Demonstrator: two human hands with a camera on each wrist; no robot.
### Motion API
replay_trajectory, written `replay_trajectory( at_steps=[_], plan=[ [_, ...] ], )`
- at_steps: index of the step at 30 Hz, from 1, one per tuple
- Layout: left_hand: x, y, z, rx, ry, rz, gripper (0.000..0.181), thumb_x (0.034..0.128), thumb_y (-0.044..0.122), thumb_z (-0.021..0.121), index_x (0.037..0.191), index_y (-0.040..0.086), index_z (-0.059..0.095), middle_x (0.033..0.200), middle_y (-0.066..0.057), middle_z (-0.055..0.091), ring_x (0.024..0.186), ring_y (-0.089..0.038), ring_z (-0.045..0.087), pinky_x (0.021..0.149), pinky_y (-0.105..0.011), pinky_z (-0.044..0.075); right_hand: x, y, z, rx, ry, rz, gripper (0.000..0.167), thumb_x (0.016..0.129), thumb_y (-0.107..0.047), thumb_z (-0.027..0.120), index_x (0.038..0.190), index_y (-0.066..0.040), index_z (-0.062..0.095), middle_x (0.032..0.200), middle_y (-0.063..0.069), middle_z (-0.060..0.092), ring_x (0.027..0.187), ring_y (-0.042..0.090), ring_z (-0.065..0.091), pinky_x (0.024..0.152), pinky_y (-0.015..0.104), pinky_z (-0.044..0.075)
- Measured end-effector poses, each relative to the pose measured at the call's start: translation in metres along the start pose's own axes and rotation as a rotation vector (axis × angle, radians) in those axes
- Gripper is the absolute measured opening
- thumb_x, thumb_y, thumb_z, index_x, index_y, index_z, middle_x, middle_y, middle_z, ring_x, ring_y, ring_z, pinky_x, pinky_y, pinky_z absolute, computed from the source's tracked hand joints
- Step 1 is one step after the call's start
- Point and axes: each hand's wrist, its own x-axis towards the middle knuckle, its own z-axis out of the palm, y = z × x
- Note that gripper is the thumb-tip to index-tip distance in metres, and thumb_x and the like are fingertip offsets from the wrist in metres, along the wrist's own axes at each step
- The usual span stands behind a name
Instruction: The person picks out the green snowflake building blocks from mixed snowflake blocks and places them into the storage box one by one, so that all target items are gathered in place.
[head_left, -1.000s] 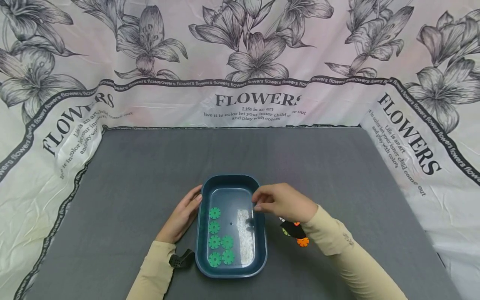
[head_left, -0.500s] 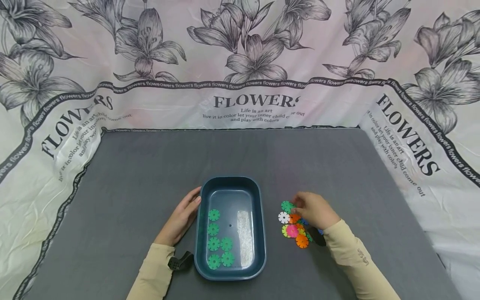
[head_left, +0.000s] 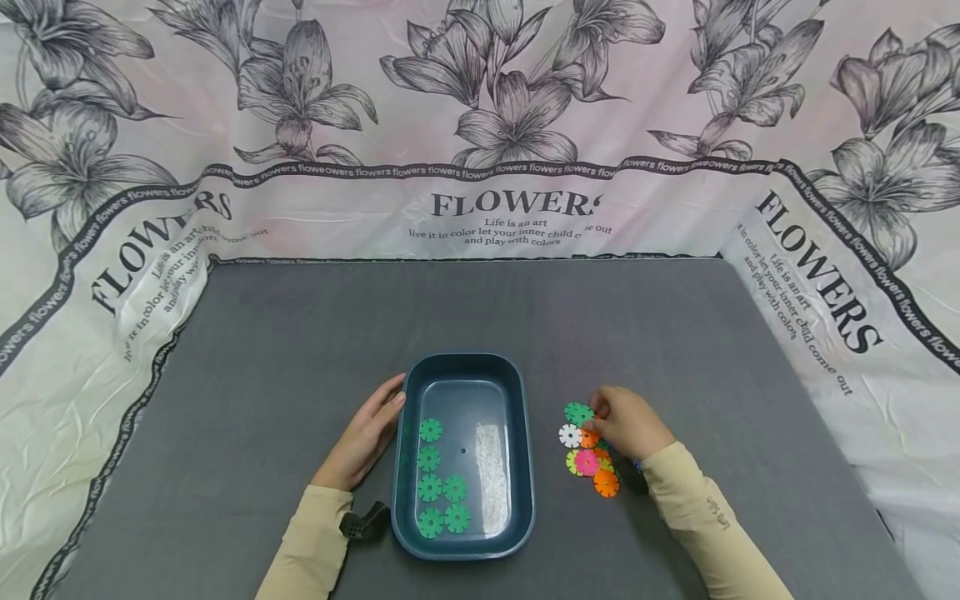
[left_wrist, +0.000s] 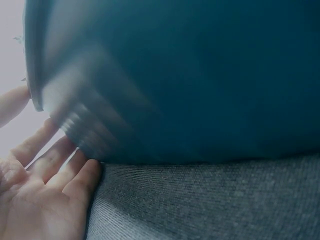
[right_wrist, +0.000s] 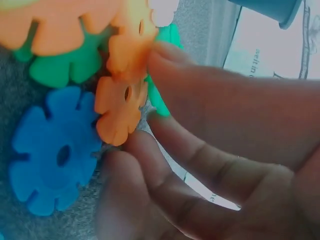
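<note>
My left hand rests against the left side of a blue rectangular tray. In the left wrist view its fairly straight fingers touch the tray's outer wall. Several green flower-shaped discs lie along the left of the tray floor. Right of the tray, my right hand is at a small pile of coloured discs. Its thumb and forefinger pinch a green disc at the pile's far end, partly hidden by orange discs. The other fingers touch near the orange ones.
A white disc, a pink disc and an orange disc lie in the pile, with a blue disc close to my right hand. Grey cloth covers the table; a flower-printed sheet hangs behind.
My right hand has moved from over the tray's right rim out to the disc pile, and its fingers have closed near the green disc. My left hand stays at the tray.
</note>
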Motion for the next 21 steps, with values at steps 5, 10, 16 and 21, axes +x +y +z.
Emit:
replay_trajectory(
  at_steps=[5, 10, 16, 21],
  plan=[
    [0.000, 0.000, -0.001, 0.017, -0.018, 0.010, 0.060, 0.0988, 0.039, 0.051, 0.149, 0.015, 0.028, 0.151, -0.006, 0.033, 0.137, -0.018, 0.034, 0.110, -0.030, 0.030, -0.001, 0.002, -0.005, 0.064, -0.008, 0.029, 0.012, 0.089, -0.007, 0.067, 0.086, -0.003, 0.056, 0.073, 0.005, 0.060, 0.063, 0.015, 0.053, 0.058, 0.031, 0.044],
    [-0.001, 0.000, -0.001, 0.010, -0.013, 0.006, 0.060, 0.0981, 0.040, 0.052, 0.148, 0.016, 0.030, 0.150, -0.005, 0.035, 0.137, -0.017, 0.035, 0.107, -0.024, 0.032, -0.001, 0.003, -0.012, 0.096, 0.011, 0.028, 0.010, 0.092, -0.012, 0.064, 0.087, -0.005, 0.057, 0.075, 0.004, 0.061, 0.063, 0.015, 0.052, 0.059, 0.031, 0.043],
    [-0.001, 0.000, 0.000, 0.008, -0.006, 0.010, 0.059, 0.0982, 0.039, 0.052, 0.147, 0.015, 0.031, 0.150, -0.004, 0.035, 0.137, -0.016, 0.034, 0.112, -0.034, 0.026, 0.001, -0.006, -0.019, 0.253, 0.065, 0.019, 0.009, 0.091, -0.014, 0.066, 0.092, -0.007, 0.060, 0.087, 0.009, 0.070, 0.074, 0.022, 0.065, 0.064, 0.032, 0.050],
    [-0.001, 0.001, 0.000, -0.003, -0.001, 0.012, 0.061, 0.0976, 0.039, 0.054, 0.148, 0.014, 0.030, 0.150, -0.006, 0.034, 0.139, -0.020, 0.031, 0.115, -0.043, 0.020, 0.003, -0.024, -0.026, 0.352, 0.060, -0.034, 0.010, 0.090, -0.014, 0.067, 0.093, -0.008, 0.060, 0.085, 0.012, 0.070, 0.075, 0.030, 0.065, 0.064, 0.037, 0.053]
  ],
)
